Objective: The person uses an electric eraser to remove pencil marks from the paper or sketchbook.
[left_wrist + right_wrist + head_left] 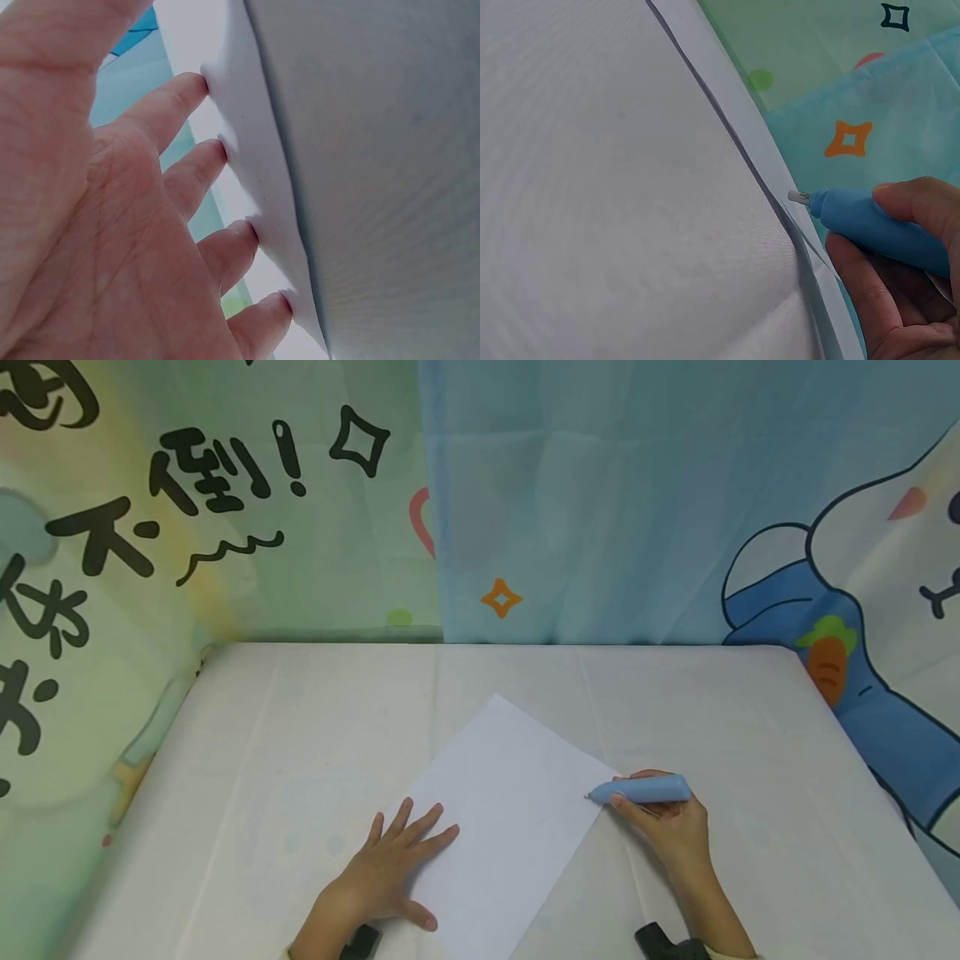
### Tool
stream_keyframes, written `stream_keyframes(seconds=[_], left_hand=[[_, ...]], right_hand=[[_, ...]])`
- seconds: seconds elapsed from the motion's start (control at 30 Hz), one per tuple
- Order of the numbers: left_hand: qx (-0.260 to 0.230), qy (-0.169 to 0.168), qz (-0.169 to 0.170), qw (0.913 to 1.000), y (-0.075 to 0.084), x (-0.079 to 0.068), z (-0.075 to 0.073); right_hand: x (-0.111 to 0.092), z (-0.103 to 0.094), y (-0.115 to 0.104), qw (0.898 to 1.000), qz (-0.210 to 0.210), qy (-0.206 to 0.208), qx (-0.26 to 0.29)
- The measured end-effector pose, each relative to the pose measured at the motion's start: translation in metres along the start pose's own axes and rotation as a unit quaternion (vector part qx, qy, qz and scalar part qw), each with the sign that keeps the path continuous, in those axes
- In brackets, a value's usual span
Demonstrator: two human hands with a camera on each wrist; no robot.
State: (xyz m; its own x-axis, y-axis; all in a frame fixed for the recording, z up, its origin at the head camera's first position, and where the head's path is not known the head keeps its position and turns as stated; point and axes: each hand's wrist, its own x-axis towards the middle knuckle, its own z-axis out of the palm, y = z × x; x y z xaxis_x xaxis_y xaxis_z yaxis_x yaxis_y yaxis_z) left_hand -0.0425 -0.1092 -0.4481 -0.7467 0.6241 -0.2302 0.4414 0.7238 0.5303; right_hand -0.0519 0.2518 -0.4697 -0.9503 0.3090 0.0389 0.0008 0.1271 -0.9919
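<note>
A white sheet of paper (502, 810) lies turned cornerwise on the table. My left hand (390, 868) rests at its left edge with spread fingers; in the left wrist view the fingertips (241, 231) touch the sheet. Over the right corner, my right hand (667, 818) holds a thick, light-blue electric eraser (645, 789) between thumb and fingers. Its body lies nearly level, with the narrow tip pointing left over the paper. The right wrist view shows that short whitish tip on the blue eraser (885, 225), apparently just off the sheet. No marks on the paper can be made out.
A white cloth with fold lines covers the table (315, 718). Behind it hangs a printed curtain (600, 510) with dark lettering and a cartoon animal at the right. Black wrist straps or mounts (667, 943) show near both wrists.
</note>
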Motion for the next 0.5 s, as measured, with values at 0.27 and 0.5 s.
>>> stream_keyframes(seconds=[0.27, 0.5], left_hand=[[0.003, 0.002, 0.0, 1.0, -0.0006, 0.0012, 0.0011], [-0.006, 0.005, 0.002, 1.0, 0.0001, 0.0002, 0.0006]], right_hand=[[-0.0013, 0.0016, 0.0013, 0.999, -0.017, -0.003, -0.033], [-0.0023, 0.0039, 0.0004, 0.998, -0.006, 0.017, -0.056]])
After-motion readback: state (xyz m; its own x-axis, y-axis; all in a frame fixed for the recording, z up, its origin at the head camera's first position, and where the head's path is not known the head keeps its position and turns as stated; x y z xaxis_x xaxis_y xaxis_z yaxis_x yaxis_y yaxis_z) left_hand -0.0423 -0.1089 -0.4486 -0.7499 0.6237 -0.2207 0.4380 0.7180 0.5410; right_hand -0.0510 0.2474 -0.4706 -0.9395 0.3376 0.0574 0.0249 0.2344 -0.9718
